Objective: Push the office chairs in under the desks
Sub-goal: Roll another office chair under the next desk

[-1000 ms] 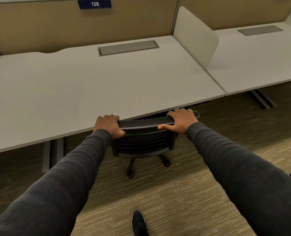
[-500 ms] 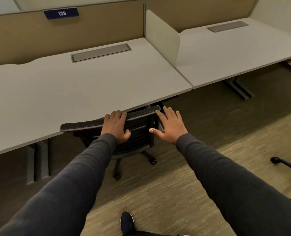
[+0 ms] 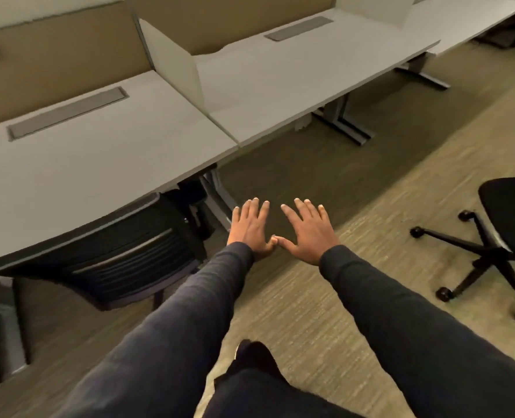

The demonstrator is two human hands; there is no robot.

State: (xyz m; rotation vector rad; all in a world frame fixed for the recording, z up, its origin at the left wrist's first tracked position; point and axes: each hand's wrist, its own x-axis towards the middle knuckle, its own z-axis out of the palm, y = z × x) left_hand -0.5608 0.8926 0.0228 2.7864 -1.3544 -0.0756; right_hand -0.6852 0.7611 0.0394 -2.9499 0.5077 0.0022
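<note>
A black mesh-backed office chair (image 3: 120,254) stands tucked against the front edge of the white desk (image 3: 93,164) at the left, its seat hidden beneath the top. My left hand (image 3: 250,227) and my right hand (image 3: 307,230) hover side by side over the carpet just right of that chair, fingers spread, thumbs nearly touching, holding nothing. A second black office chair (image 3: 503,233) stands out on the carpet at the right edge, away from the neighbouring white desk (image 3: 295,73); only its seat and wheeled base show.
A white divider panel (image 3: 175,61) separates the two desks, and tan partition walls run behind them. Metal desk legs (image 3: 343,122) stand under the right desk. My dark trouser leg and shoe (image 3: 256,357) are at the bottom centre on striped carpet.
Both hands have let go of the left chair's backrest and moved right, off it. The view has swung right, bringing the second chair into sight.
</note>
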